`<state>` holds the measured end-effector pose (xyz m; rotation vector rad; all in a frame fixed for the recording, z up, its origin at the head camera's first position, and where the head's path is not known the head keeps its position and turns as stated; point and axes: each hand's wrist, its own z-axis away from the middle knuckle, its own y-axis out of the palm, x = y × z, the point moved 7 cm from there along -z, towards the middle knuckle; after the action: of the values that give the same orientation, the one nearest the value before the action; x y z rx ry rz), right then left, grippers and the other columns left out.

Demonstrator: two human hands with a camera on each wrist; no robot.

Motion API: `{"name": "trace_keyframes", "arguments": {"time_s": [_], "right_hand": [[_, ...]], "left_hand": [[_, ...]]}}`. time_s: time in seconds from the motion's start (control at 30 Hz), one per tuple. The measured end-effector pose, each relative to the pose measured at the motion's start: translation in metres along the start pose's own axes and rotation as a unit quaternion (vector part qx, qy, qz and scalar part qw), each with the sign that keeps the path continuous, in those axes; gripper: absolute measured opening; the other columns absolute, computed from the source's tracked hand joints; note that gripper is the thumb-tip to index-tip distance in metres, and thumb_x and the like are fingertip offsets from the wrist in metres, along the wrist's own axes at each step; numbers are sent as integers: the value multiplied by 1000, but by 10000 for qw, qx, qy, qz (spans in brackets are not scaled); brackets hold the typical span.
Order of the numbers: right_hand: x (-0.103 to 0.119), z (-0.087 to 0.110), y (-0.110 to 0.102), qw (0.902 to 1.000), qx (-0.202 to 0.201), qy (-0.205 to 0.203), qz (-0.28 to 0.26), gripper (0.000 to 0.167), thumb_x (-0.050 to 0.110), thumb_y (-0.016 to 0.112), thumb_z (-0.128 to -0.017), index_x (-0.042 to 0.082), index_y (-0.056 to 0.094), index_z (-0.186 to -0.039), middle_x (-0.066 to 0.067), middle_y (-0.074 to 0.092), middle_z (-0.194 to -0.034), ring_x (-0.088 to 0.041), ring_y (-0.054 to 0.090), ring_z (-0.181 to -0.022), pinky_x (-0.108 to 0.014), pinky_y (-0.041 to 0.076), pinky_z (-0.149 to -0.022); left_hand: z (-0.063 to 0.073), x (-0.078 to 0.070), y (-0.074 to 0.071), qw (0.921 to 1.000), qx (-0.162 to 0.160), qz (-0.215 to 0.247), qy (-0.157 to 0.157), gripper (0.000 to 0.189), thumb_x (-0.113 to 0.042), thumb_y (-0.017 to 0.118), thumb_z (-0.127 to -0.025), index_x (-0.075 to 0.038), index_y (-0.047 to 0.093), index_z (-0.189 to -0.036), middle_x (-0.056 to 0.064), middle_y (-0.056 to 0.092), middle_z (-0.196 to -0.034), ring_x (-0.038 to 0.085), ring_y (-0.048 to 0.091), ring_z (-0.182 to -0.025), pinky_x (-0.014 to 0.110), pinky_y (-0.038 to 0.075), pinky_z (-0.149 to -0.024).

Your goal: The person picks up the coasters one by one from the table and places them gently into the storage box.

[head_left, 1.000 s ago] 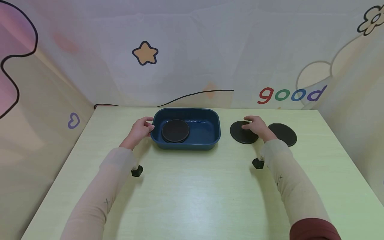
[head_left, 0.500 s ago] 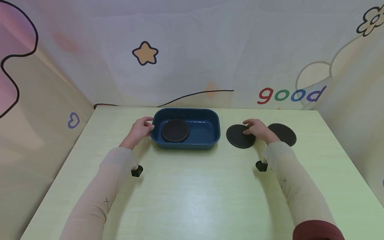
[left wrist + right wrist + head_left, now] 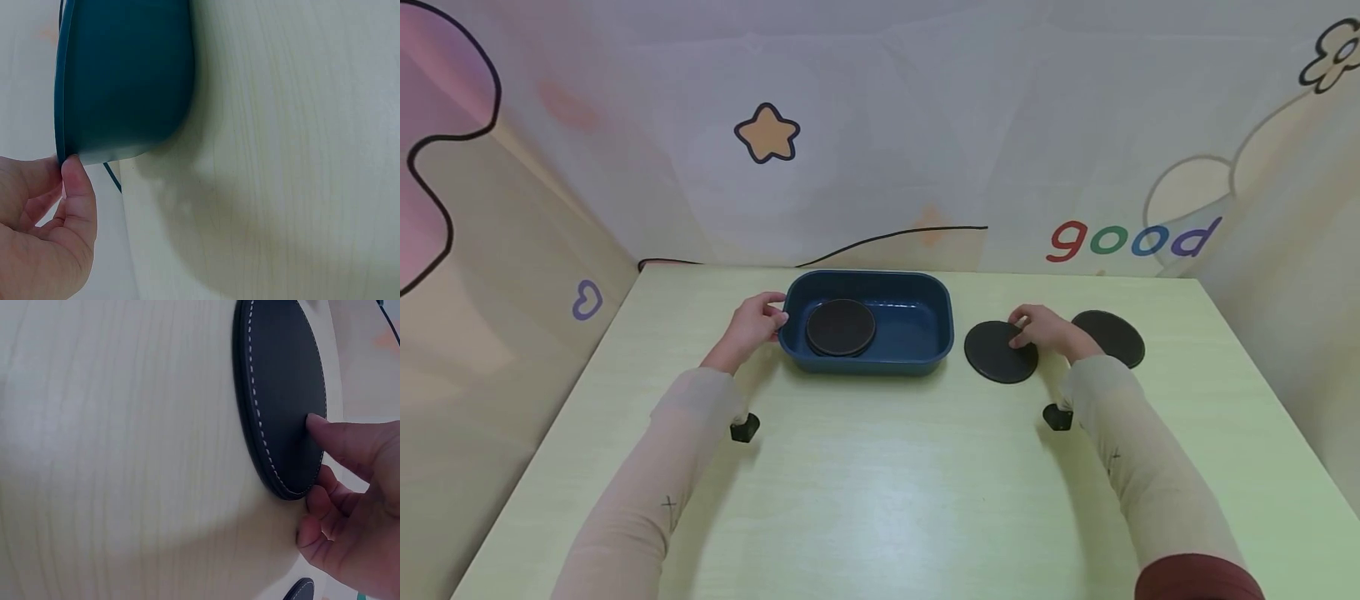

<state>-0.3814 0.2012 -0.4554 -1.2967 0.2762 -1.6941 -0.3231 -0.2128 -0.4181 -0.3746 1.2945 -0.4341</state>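
Note:
My left hand (image 3: 751, 329) pinches the left rim of a dark blue rectangular tray (image 3: 917, 329) between thumb and fingers. The left wrist view shows the thumb on the outer side of the blue wall (image 3: 128, 75). Inside the tray, on its left half, lie stacked round black coasters (image 3: 841, 327). To the right of the tray, my right hand (image 3: 1047, 327) grips a round black coaster (image 3: 996, 354) by its right edge. In the right wrist view this coaster (image 3: 281, 381) has white stitching and a layered edge; the thumb lies on top, the other fingers at its rim.
Another black coaster (image 3: 1112, 336) lies on the pale wooden table (image 3: 880, 483), partly behind the right wrist. A printed cloth backdrop (image 3: 880, 150) rises along the table's back edge. Small black devices hang beneath both wrists.
My right hand has drawn the gripped coaster a little toward me and slightly left. The left hand, the tray and the coasters inside it stay put.

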Motion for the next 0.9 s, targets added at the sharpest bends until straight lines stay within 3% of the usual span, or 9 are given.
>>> {"name": "trace_keyframes", "arguments": {"time_s": [0.23, 0.5, 0.7, 0.9], "right_hand": [[3, 3, -1, 9989, 188, 109, 411, 23, 8, 58, -81, -4, 47, -97, -13, 43, -92, -26, 39, -87, -31, 33, -71], [5, 8, 0, 9977, 345, 225, 539, 23, 9, 59, -81, -3, 46, -95, -11, 42, -90, -25, 38, -85, -31, 32, -70], [14, 11, -2, 9988, 414, 126, 232, 23, 6, 58, -82, -2, 39, -92, -7, 37, -84, -18, 35, -71, -27, 31, -58], [22, 14, -6, 9989, 458, 64, 68, 21, 5, 55, -84, 0, 36, -91, -8, 37, -86, -21, 37, -77, -29, 34, -59]], "left_hand": [[2, -2, 2, 10000, 21, 32, -46, 41, -7, 45, -91, -4, 38, -131, 15, 49, -101, 18, 50, -78, 20, 49, -63], [3, -3, 3, 10000, 6, 18, -19, 41, -7, 45, -91, -4, 38, -131, 16, 49, -101, 17, 50, -77, 20, 49, -63], [2, -1, 2, 10000, -7, 22, -9, 41, -7, 45, -91, -3, 38, -131, 16, 49, -100, 13, 50, -71, 20, 49, -62], [3, -2, 0, 10000, -4, 22, -12, 41, -7, 45, -91, -3, 38, -131, 15, 49, -100, 11, 49, -68, 20, 49, -63]]}}
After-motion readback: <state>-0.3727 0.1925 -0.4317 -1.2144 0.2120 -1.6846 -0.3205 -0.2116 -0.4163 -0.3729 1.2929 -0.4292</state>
